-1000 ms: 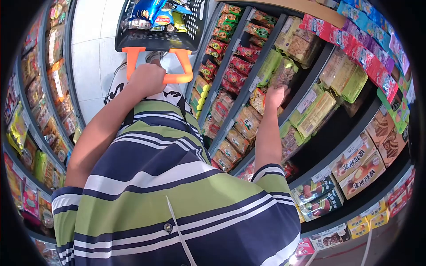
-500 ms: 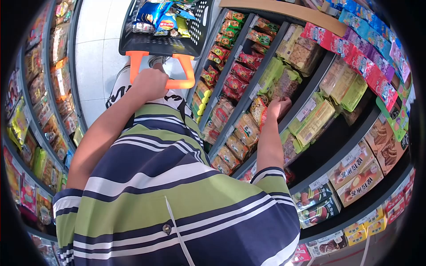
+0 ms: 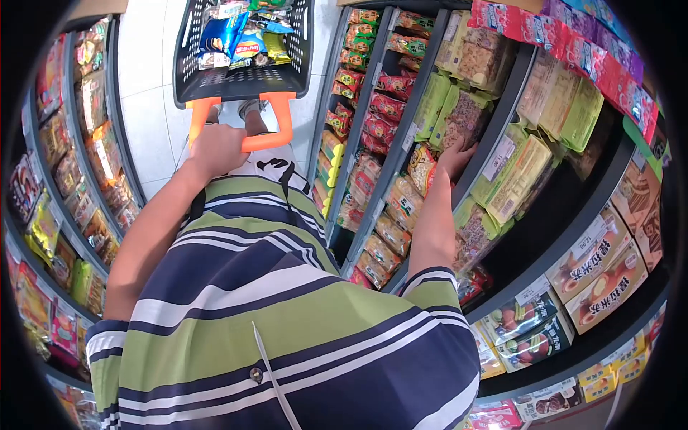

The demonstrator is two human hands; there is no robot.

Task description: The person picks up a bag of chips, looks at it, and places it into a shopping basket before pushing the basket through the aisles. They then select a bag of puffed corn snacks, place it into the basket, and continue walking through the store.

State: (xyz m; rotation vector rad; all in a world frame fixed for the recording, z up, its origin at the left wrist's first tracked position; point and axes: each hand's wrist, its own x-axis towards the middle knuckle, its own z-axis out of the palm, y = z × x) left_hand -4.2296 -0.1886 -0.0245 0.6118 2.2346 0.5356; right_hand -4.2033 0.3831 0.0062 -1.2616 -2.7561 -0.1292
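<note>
My left hand (image 3: 218, 149) is wrapped round the orange handle (image 3: 276, 132) of a black shopping basket (image 3: 240, 89). Several snack bags lie in the basket, among them a blue bag (image 3: 223, 34) and a yellow-green one (image 3: 276, 49). On the right, my right hand (image 3: 457, 158) reaches into a shelf, fingers apart at the lower end of a green and clear snack package (image 3: 464, 123). The fingertips seem to touch it; their far side is partly hidden. Just left of that hand is a red and yellow snack bag (image 3: 423, 168).
Packed shelves curve along the right, with pale green packages (image 3: 519, 175), brown boxes (image 3: 605, 276) and hanging pink bags (image 3: 598, 68). Another shelf of snacks (image 3: 93, 150) lines the left. White floor tiles (image 3: 143, 72) run between them.
My right hand has moved slightly up to the package, and its fingers have spread. The basket has shifted a little left and down in view, with my left hand still on its handle.
</note>
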